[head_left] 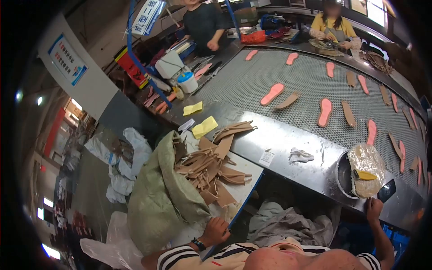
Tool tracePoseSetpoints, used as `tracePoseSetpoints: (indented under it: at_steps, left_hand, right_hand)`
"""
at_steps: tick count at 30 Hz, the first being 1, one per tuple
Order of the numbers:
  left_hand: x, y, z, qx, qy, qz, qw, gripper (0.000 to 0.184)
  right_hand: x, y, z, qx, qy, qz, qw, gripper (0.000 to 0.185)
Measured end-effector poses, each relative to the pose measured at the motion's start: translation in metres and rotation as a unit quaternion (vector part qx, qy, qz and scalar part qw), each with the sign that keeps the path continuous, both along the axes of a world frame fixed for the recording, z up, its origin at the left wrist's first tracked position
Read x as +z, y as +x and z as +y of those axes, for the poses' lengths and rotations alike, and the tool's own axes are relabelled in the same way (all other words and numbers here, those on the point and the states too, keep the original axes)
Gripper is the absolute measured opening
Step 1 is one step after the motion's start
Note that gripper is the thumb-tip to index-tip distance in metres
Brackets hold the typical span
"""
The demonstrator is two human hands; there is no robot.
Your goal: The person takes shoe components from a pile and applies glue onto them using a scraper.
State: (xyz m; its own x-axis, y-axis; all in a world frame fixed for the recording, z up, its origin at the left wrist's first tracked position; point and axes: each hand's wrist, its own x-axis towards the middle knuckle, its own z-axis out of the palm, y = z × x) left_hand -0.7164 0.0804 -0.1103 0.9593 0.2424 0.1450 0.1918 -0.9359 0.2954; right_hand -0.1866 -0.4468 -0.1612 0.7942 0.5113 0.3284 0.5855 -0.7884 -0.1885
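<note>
My left hand (216, 231), with a dark band at the wrist, is loosely curled at the edge of a white board (246, 170); no object shows in it. Beside it leans a green woven sack (155, 211). Brown strap-like pieces (211, 168) spill from the sack onto the board. At the metal table's near edge, my right hand (374, 208) is closed just below a pot (343, 175); what it grips, if anything, is hidden. On the pot sits a plastic-wrapped pad (366, 166) with a yellow-handled tool (365, 175). A black phone-like slab (386, 190) lies right of it.
Pink insoles (325, 112) and brown shoe pieces (348, 113) lie on a mesh conveyor (252, 76). Two people (335, 31) (202, 27) stand across it. Crumpled cloth (300, 155), yellow papers (204, 127) and a blue-lidded tub (187, 82) are on the metal surface.
</note>
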Motion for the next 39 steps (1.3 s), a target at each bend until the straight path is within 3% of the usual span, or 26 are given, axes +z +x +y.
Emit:
tracePoseSetpoints:
  at_steps: [9,19,26,30,33,37,39]
  left_hand:
    - [-0.007,0.0,0.006,-0.008,-0.018,0.016,1.0,0.019]
    - [-0.022,-0.007,0.007,-0.006,0.06,0.024,0.998,0.02]
    - [-0.008,-0.002,-0.007,0.008,0.047,-0.043,0.998,0.016]
    - [-0.019,0.047,-0.027,-0.026,-0.032,-0.142,0.989,0.018]
    - [0.02,0.098,-0.04,-0.077,-0.07,-0.194,0.975,0.018]
    - [0.079,0.14,-0.025,-0.096,0.03,-0.241,0.965,0.019]
    - [0.096,0.155,-0.006,-0.119,0.055,-0.264,0.955,0.018]
  right_hand:
    - [0.005,-0.003,0.003,-0.011,0.013,0.017,1.0,0.034]
    - [0.012,-0.005,0.006,0.005,0.019,-0.004,1.0,0.035]
    - [0.012,-0.012,0.005,0.039,0.075,-0.027,0.996,0.03]
    - [0.035,-0.021,0.007,0.045,0.127,-0.055,0.989,0.029]
    - [0.061,-0.03,-0.01,0.031,0.148,-0.083,0.985,0.025]
    - [0.103,-0.039,-0.039,0.005,0.165,-0.157,0.974,0.009]
    - [0.117,-0.045,-0.057,-0.013,0.169,-0.197,0.966,0.02]
